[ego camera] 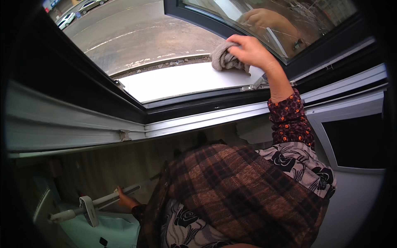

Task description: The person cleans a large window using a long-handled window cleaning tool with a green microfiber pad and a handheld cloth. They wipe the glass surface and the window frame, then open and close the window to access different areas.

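My right hand reaches out through the open window and grips a bunched grey cloth. The cloth is just over or on the white outer sill; contact is hard to tell. Close beside that hand stands the dark-framed window sash, swung outward, its glass reflecting the hand and arm. Low on the left, my left hand is closed around the pale handle of a long-handled tool, seemingly a flat mop, with a block-shaped fitting and a wide flat head.
White sliding tracks run along the inner window ledge. A metal hinge arm joins sash and frame. Beyond the sill lie a gravel strip and a road with parked cars. Pale green fabric bearing a small black object lies lower left.
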A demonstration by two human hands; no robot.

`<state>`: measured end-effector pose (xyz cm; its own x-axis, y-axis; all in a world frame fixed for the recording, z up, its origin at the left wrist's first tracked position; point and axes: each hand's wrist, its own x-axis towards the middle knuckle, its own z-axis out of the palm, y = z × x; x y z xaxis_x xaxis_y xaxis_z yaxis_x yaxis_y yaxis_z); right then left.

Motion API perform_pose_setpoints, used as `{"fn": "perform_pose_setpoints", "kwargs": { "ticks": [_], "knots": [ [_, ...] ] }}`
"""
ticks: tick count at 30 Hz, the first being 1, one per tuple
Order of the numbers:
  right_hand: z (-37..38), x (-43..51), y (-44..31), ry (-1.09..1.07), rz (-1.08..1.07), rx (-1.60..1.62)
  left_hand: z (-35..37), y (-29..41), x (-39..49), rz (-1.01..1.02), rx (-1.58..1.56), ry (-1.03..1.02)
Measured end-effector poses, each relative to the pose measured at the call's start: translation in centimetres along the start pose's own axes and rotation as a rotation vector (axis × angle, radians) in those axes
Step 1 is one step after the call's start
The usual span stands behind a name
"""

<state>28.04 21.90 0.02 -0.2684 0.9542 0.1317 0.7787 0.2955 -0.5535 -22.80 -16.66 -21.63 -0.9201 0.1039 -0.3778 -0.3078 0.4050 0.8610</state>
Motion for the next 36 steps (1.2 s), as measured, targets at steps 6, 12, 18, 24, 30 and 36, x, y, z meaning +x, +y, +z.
{"fn": "perform_pose_setpoints", "kwargs": {
  "ticks": [6,12,18,24,30,36],
  "knots": [
    [11.2,0.7,-6.1,-0.12,-0.137,0.043,0.2,-0.8,4.0,0.071,0.242,-0.118],
    [15.8,2.0,-13.2,-0.089,-0.356,0.617,1.6,-0.4,9.0,0.214,0.198,-0.162],
    [3.4,-8.5,-8.8,0.33,-0.173,0.706,0.8,-4.0,13.1,0.392,0.153,-0.267],
    [-5.2,-21.9,0.8,0.799,0.368,-0.141,2.0,-2.0,12.5,0.258,0.124,-0.279],
    [0.6,-22.8,6.7,0.516,0.594,-0.758,2.1,-0.9,11.3,0.245,0.128,-0.286],
    [5.7,-20.4,0.2,0.63,0.328,-0.641,2.8,-1.9,12.8,0.266,0.083,-0.249]
  ]
}}
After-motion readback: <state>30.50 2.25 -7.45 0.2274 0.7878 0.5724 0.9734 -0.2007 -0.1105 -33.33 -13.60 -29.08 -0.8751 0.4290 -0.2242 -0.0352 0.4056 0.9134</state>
